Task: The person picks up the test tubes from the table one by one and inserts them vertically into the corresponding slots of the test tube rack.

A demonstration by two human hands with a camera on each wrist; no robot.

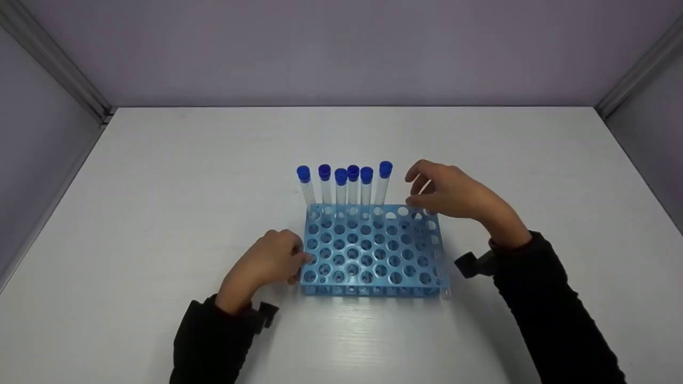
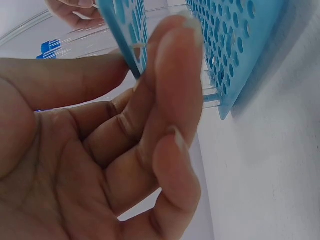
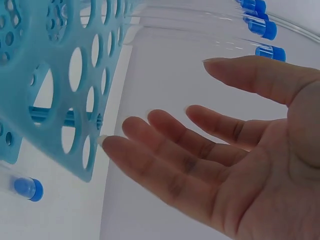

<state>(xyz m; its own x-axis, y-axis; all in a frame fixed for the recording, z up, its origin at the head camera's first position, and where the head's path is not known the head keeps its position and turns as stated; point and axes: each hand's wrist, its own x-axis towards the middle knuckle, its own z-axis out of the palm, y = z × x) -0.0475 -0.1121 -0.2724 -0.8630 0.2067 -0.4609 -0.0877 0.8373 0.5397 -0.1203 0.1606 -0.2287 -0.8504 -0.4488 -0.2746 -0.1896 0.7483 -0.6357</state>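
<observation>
A blue test tube rack [image 1: 366,249] stands on the white table. Several clear test tubes with blue caps [image 1: 341,177] stand upright, a few leaning, in its back row toward the left. My left hand [image 1: 271,258] grips the rack's left edge, with the thumb on the top plate and fingers below, as the left wrist view shows. Over the back right corner of the rack hovers my right hand [image 1: 451,191], its fingers loosely bent and apart. Nothing lies between them in the right wrist view, where the hand [image 3: 240,165] is beside the rack's holes.
Another blue-capped tube [image 3: 28,188] shows low at the left of the right wrist view. Something clear, perhaps this tube, lies along the rack's right side in the head view. Pale walls [image 1: 352,53] enclose the table [image 1: 160,213] at the back and sides.
</observation>
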